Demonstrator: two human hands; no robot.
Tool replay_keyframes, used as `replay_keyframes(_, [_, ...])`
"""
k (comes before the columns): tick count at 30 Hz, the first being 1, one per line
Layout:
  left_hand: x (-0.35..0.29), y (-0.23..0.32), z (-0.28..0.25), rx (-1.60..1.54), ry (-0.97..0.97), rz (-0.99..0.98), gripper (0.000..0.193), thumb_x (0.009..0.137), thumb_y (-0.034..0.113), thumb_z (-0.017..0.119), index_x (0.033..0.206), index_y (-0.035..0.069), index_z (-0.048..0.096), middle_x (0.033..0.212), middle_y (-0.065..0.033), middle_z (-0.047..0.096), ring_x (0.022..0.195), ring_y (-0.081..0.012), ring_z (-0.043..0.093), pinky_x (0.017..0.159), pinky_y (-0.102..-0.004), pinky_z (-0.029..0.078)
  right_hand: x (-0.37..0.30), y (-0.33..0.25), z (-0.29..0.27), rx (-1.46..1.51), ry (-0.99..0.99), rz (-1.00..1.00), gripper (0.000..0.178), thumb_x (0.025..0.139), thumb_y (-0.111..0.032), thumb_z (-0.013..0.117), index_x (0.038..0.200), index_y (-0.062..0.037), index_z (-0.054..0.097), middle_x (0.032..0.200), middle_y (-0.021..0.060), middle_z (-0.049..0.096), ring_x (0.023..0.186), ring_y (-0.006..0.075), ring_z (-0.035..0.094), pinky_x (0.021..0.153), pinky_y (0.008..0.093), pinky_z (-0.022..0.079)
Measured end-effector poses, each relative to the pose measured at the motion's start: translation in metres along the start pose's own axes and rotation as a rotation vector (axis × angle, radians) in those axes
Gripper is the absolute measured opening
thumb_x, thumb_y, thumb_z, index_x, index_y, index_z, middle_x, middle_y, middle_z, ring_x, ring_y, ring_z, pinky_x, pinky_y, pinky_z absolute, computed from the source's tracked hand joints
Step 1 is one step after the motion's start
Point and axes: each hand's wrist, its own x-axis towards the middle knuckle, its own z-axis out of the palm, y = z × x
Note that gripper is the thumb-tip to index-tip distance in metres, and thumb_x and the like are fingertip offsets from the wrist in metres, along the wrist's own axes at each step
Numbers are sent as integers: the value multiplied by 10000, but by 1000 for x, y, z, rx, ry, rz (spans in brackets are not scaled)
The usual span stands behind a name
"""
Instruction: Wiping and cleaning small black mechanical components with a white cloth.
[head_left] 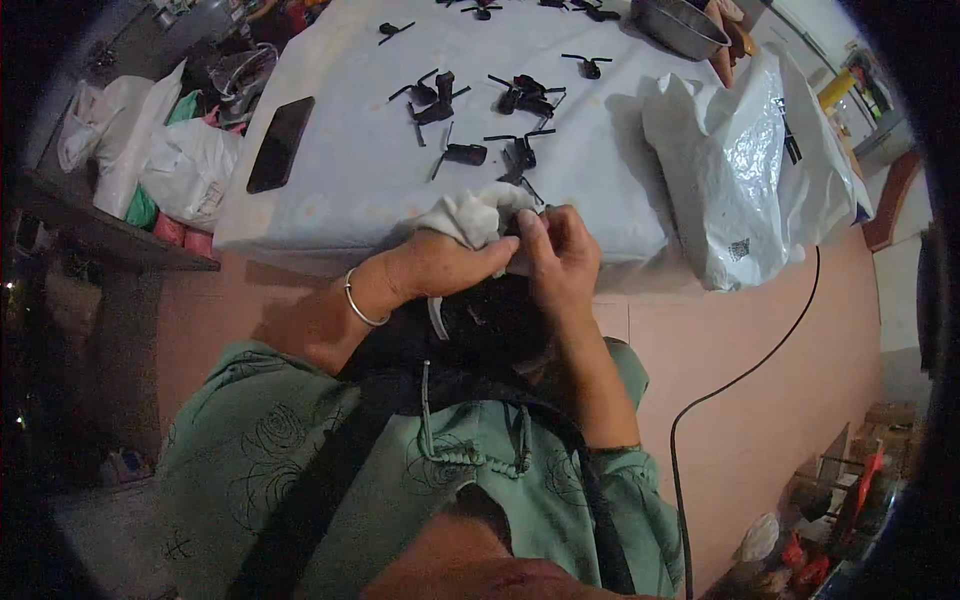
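My left hand [440, 265] grips a bunched white cloth [478, 215] at the near edge of the table. My right hand [562, 258] meets it from the right, its fingers closed on a small dark part that is mostly hidden between both hands and the cloth. A thin bangle circles my left wrist. Just beyond my hands lie several small black parts with thin arms [520, 152], scattered over the white table cover [340, 170].
A dark phone [280, 143] lies at the table's left. A large white plastic bag [725, 170] stands at the right edge. A metal bowl [682, 25] and another person's hand [728, 45] are at the far side. Bags pile at the left; a black cable [740, 375] runs over the floor.
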Motion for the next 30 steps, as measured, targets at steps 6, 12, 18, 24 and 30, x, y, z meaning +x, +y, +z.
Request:
replay_keyframes(6, [4,-7,-2,307,196,164,205,752,42,507,948,-16,526,840,-114,574,753,-142,551,684,-263,452,2,-7,-3,203,-198,186,251,844,-181,539,684,0,473,582,6,425,563,78,372,499,255,357])
replay_keyframes(12, [0,-1,2,646,143,254,280,765,65,528,1029,-26,503,901,-134,571,800,-199,562,715,-283,453,-5,10,1,80,-233,45,276,892,-204,447,730,14,496,595,47,460,585,87,391,526,254,369])
replay_keyframes(18, [-2,-2,3,861,145,290,282,762,39,484,1033,-38,491,896,-156,566,823,-271,558,733,-297,442,-9,6,19,335,-138,195,298,906,-229,419,742,-1,519,629,-5,486,611,64,405,557,238,379])
replay_keyframes(24, [-7,-8,3,707,187,275,269,767,32,494,1028,-31,499,886,-123,570,822,-201,552,740,-278,435,-13,7,19,295,-160,190,315,908,-240,418,715,-5,501,629,-16,475,607,62,400,550,233,372])
replay_keyframes(30, [-12,-3,2,391,175,98,281,773,28,504,1048,-28,498,903,-68,561,840,-110,507,738,-249,427,-16,1,6,263,-263,106,297,921,-243,392,725,-41,488,647,-53,428,598,32,356,519,188,323])
